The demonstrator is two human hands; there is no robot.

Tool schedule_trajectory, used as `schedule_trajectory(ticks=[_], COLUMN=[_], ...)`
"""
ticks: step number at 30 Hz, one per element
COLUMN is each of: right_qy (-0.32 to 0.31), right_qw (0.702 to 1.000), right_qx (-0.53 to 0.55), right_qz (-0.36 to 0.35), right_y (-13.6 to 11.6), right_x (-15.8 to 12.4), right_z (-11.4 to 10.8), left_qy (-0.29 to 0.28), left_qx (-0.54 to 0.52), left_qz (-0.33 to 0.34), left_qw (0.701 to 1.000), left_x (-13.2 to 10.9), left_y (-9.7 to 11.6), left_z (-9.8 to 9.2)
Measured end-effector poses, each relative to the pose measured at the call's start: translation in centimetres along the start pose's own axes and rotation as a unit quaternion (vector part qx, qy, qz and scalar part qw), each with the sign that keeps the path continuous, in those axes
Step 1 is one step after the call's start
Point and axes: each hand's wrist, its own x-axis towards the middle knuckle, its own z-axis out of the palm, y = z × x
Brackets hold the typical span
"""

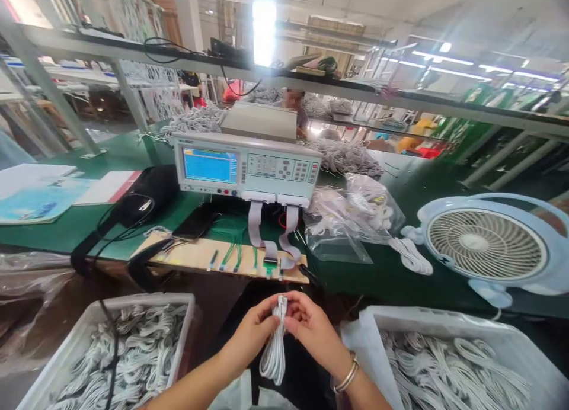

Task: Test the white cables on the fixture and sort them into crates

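A coiled white cable (274,349) hangs between my two hands at the bottom centre, its connector ends pointing up. My left hand (251,333) is closed on the cable's upper part from the left. My right hand (311,327), with a bracelet on the wrist, pinches the connector ends from the right. Just beyond my hands lies a wooden test board (222,257) with green wires and sockets, linked by grey ribbon cables to a white tester (246,167) with a blue screen.
White bins of coiled cables stand at the lower left (80,333) and lower right (448,324). A pale blue fan (489,247) sits on the green table at right, with plastic bags of cables (351,217) beside it. Another person sits behind the tester.
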Motion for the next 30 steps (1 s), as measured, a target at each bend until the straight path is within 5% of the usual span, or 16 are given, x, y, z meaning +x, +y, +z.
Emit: schedule_trajectory(ticks=[7,11,15,21,30], right_qy=[0.124,0.113,0.108,0.121,0.121], right_qw=[0.991,0.992,0.989,0.981,0.981], right_qx=[-0.046,0.028,0.079,0.112,0.117], right_qz=[0.019,0.044,0.069,0.102,0.093], right_y=[3.3,4.4,4.2,3.8,4.3], right_x=[2.1,3.5,4.2,4.5,4.1], right_z=[2.2,2.1,1.8,1.6,1.3], left_qy=[0.04,0.093,0.157,0.062,0.072], left_qx=[-0.188,-0.045,0.155,0.075,-0.023], left_qz=[-0.095,0.003,0.097,-0.001,-0.073], left_qw=[0.977,0.995,0.971,0.995,0.994], left_x=[1.1,2.1,2.5,2.7,3.3], left_y=[-0.8,-1.4,-1.0,-0.3,0.1], left_z=[-1.6,-2.6,-3.6,-4.2,-4.0])
